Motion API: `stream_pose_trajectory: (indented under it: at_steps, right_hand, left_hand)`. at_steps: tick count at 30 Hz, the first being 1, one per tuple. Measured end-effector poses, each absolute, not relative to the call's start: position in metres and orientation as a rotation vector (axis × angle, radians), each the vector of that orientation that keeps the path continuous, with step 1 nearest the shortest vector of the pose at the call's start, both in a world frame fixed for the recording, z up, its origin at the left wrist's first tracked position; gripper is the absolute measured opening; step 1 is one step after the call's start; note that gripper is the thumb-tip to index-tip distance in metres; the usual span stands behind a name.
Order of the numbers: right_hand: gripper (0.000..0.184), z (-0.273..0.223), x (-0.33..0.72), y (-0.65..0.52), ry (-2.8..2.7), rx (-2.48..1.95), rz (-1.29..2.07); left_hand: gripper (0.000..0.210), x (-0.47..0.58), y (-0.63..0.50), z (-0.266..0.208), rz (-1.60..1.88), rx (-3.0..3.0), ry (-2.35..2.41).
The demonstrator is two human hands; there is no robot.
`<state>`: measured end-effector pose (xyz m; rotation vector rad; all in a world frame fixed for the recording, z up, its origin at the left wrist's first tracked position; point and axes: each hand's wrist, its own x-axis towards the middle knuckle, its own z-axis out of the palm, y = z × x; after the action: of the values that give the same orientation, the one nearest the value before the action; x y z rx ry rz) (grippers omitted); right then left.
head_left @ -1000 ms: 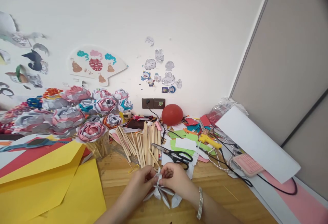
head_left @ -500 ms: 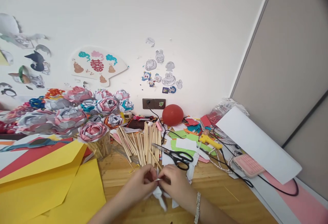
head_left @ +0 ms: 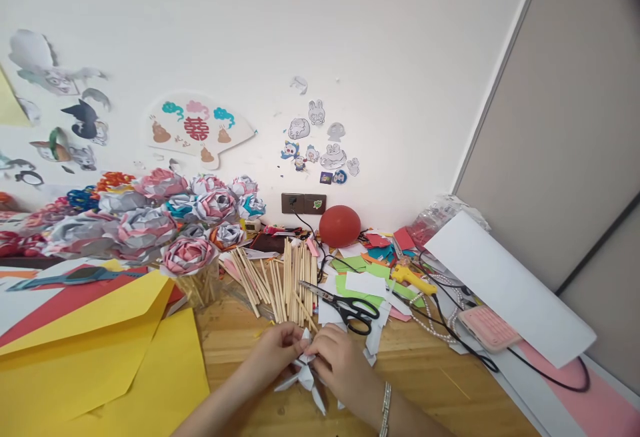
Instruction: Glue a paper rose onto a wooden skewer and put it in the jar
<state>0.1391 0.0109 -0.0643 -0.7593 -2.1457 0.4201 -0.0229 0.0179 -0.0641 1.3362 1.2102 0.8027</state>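
Observation:
Low in the middle of the head view is a folded white paper piece (head_left: 306, 377) with several pointed petals spreading outward. Fingers of my left hand (head_left: 277, 350) are closed on its left upper part. My right hand (head_left: 344, 362), with a silvery bracelet at the wrist, pinches the same paper from the right. Its fingertips meet those of the left near the upper petal, and they hide part of the folds. Just beyond my right hand lie black-handled scissors (head_left: 345, 305), blades pointing left. Loose wooden sticks (head_left: 297, 284) lie behind my left hand.
Yellow sheets (head_left: 150, 370) cover the left of the wooden table. Paper flowers (head_left: 187, 255) stand behind them. Green and white scraps (head_left: 367, 282), a yellow glue gun (head_left: 414, 280) with its cord, a red balloon (head_left: 340, 226) and a pink calculator-like object (head_left: 489, 326) fill the back and right.
The white paper's petals now show more widely between my hands, one pointing left and one up. My fingers have shifted slightly on it. The whole view has moved a little.

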Motion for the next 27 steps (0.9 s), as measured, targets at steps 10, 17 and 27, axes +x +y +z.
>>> stream_pose_trajectory:
  at_steps: [10, 17, 27]
  right_hand:
    - [0.021, -0.0624, 0.1331, 0.0099, -1.928, -1.084, 0.775]
    - [0.025, -0.0653, 0.1353, 0.0112, -2.253, -0.671, 0.186]
    - [0.029, -0.0672, 0.1377, 0.0119, -2.341, -0.596, -0.041]
  left_hand:
    - [0.054, -0.0185, 0.0167, -0.0659, 0.911, 1.376, 1.243]
    - [0.050, -0.0173, 0.0176, -0.0638, 0.959, 1.436, 1.302]
    - [0.045, -0.0202, 0.0196, -0.0646, 0.968, 1.439, 1.346]
